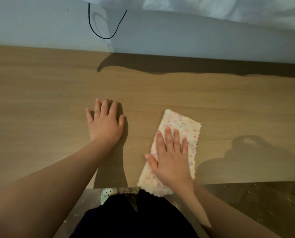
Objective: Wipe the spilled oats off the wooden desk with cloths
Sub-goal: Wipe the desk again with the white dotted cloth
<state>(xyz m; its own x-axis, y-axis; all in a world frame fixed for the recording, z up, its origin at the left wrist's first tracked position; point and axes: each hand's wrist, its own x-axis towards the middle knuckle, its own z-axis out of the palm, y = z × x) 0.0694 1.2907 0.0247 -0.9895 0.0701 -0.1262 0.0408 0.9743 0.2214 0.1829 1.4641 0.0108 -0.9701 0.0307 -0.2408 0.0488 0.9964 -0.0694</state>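
Cloth (182,124), pale with pink flecks and folded into a long strip, lies right of centre on the desk (40,100). Its near end hangs just past the front edge. The right hand (172,155) presses flat on it, fingers (168,136) straight and spread, pinching nothing. The left hand (105,122) rests flat on bare wood at centre frame, fingers released, holding nothing.

I cannot make out any oats on the desk top. The light is dim and the grain pale, so stray flakes could easily be missed. Pale specks (246,193) dot the floor (263,212) at lower right, probably oats. Another pull toward the body would likely push more over the edge.

With only a flat palm on it, the cloth may slide out or bunch up instead of gathering anything. The overhanging end could also drag the whole strip off the desk.
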